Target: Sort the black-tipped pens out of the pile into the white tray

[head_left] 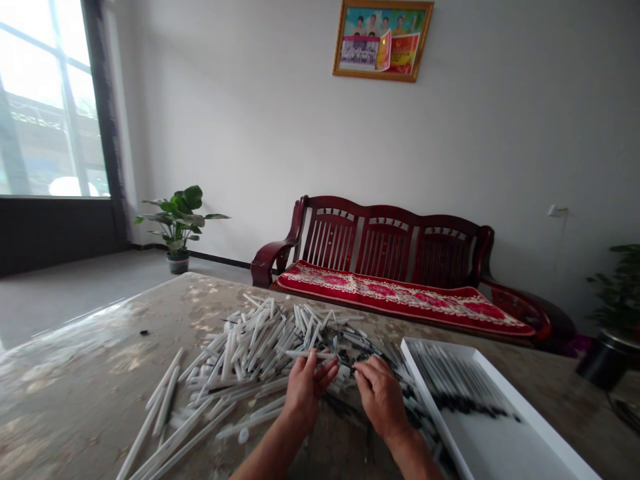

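Observation:
My left hand (306, 393) is closed around a whitish pen barrel (296, 354), which lies across the fingers and points to the right. Just beside it, my right hand (383, 397) is pinched at the barrel's right end, on a thin dark piece (347, 365) too small to make out clearly. Behind and left of the hands spreads a heap of white pen barrels (250, 340). Dark slim pen parts (367, 343) lie behind the right hand, and some are partly hidden under it.
A white shallow tray (436, 407) on the right holds a row of pens with black ends (450, 373). Everything lies on a table with a patterned cover (100, 380). Beyond stand a wooden bench (390, 250) and a potted plant (179, 260).

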Available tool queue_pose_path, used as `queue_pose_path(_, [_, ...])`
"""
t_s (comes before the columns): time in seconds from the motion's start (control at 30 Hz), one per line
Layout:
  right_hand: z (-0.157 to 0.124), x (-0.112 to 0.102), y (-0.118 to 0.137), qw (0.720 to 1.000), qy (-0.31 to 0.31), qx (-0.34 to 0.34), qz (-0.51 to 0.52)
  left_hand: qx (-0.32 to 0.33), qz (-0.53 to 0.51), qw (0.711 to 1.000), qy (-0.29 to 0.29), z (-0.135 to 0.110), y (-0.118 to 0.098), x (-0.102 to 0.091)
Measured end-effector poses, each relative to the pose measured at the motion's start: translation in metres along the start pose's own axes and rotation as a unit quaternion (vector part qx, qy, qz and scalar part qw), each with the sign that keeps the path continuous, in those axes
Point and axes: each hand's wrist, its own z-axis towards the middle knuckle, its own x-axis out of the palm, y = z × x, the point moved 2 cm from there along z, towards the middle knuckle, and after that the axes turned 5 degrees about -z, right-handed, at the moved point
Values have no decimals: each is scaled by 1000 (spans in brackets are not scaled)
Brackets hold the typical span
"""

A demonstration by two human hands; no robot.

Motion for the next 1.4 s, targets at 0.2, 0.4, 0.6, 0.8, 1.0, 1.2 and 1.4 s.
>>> queue_pose_path(0.2, [0, -1, 3, 1000, 5, -3, -5, 8, 36, 999, 24, 1, 4, -2])
queue_pose_path(0.4, [-2, -4, 13, 1000, -13, -24, -1, -3, 98, 991, 94, -6, 18, -1])
queue_pose_path(0.6, [-8, 2, 28, 986, -87, -15, 143, -39, 101, 988, 112, -18, 26, 4])
queue_pose_path(0.8, [4, 0, 28, 960, -58, 70, 264, -126, 103, 980, 112, -22, 29, 4])
queue_pose_path(1.0, [16, -19, -39, 965, 64, 192, 164, -278, 99, 934, 201, -41, 28, 8])
queue_pose_path(1.2, [-2, -46, -66, 965, 200, 154, -66, -280, 142, 927, 204, -50, 41, 8])
queue_pose_path(1.4, [-5, -55, -54, 927, 315, 146, -143, -225, 113, 956, 151, -27, 30, 3])
